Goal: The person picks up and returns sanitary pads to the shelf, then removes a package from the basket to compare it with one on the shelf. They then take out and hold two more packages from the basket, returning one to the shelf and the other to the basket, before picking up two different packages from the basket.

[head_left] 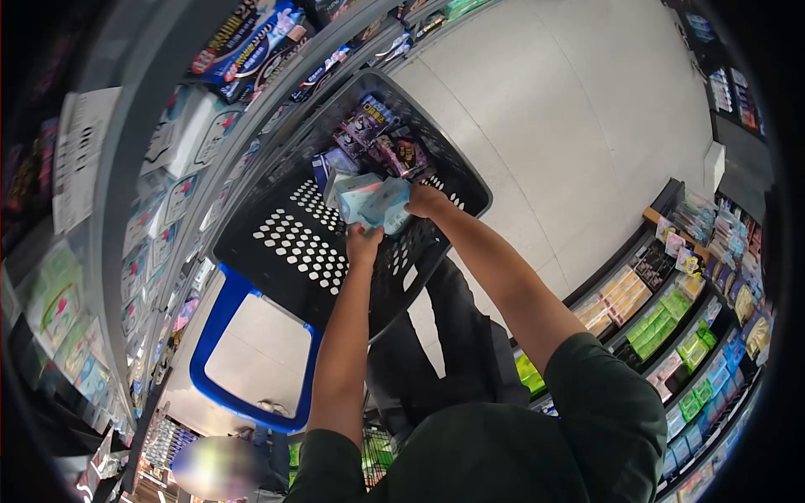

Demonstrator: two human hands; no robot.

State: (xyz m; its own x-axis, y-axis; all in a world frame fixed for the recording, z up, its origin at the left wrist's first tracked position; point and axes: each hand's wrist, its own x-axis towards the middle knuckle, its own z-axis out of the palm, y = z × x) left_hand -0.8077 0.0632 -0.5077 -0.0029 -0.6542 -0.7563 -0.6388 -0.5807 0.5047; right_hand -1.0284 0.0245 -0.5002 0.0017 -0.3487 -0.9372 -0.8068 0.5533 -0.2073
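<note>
A light blue package [373,199] is held between my two hands, low inside a black basket [268,201] with round holes. My left hand [363,245] is closed on its near edge. At the package's right end, the fingers of my right hand [426,201] are closed on it. Just beyond it in the basket lie purple and dark packs [366,124], a pink and black pack [401,155] and a dark blue and white pack [330,167]. Parts of these packs overlap one another.
Shelves of packaged goods [180,126] run close along the left side. More stocked shelves [671,318] curve along the lower right. A blue handle frame [201,356] joins the basket. Another person [272,457] is at the lower left. Pale floor [553,101] shows beyond the basket.
</note>
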